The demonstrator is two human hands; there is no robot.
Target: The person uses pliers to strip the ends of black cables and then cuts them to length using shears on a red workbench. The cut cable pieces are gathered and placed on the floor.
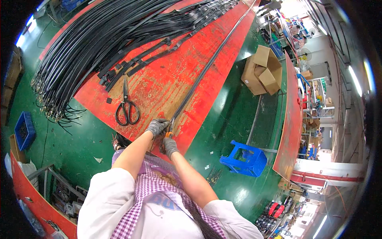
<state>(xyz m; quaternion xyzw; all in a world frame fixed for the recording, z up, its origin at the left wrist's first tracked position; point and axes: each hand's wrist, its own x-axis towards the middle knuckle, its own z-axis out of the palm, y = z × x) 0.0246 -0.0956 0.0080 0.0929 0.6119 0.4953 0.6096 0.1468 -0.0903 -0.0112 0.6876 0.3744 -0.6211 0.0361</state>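
My left hand, in a grey glove, is closed at the near end of a long black cable-like strand running up the red table. Just below it, my right hand, gloved too, grips a small tool with an orange handle. The tool's tip meets the strand's end beside my left fingers; its exact kind is too small to make out. To the left of my hands lies a pair of large black-handled scissors, blades pointing away from me.
A thick bundle of black cables hangs over the table's left edge, with black strap pieces beside it. On the green floor stand a blue stool, an open cardboard box and a blue crate. Another red table is at right.
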